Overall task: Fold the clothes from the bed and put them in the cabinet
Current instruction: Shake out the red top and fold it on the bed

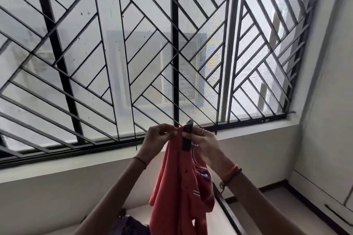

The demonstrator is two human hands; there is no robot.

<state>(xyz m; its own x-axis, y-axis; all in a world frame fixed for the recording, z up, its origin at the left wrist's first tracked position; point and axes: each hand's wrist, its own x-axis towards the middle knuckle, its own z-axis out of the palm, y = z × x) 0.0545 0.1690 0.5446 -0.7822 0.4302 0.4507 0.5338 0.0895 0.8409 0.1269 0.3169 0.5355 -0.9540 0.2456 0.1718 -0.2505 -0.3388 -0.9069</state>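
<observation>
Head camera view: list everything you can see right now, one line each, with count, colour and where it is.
red shirt: one, red with a dark collar strip, hanging at centre from both hands
window grille: one, black diagonal bars, across the upper frame
window ledge: one, white, below the grille
dark garment: one, purplish, bottom edge, left of the shirt
dark rail: one, black, lower right of the shirt
bracelets: two, orange and beaded, right wrist
thin band: one, dark, left wrist
left hand: one, pinches the shirt's top edge
right hand: one, ringed, grips the collar
</observation>
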